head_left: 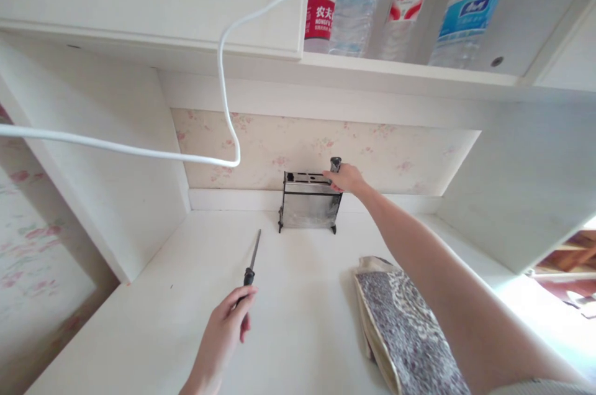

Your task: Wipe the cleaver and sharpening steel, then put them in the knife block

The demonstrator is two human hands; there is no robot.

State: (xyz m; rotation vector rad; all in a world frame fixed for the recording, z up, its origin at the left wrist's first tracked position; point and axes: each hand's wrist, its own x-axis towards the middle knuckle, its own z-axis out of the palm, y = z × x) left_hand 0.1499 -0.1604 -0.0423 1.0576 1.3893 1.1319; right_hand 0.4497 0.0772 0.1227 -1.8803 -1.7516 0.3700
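My left hand [233,314] is closed around the black handle of a sharpening steel [254,252], whose thin metal rod points up and away over the white surface. Against the back wall stands a silver knife block [310,208] with black edges and slots along its top. My right hand [343,178] reaches to the block's right end and grips the dark handle of a knife [335,164]. That handle stands upright; any blade is hidden by the block and my fingers. The sharpening steel's tip is apart from the block, to its front left.
A folded grey-and-cream patterned towel [405,320] lies below my right forearm. Overhead, a shelf [410,72] holds several plastic bottles [470,22]. A white cable [223,72] hangs across the upper left. White side panels [93,153] bound the niche.
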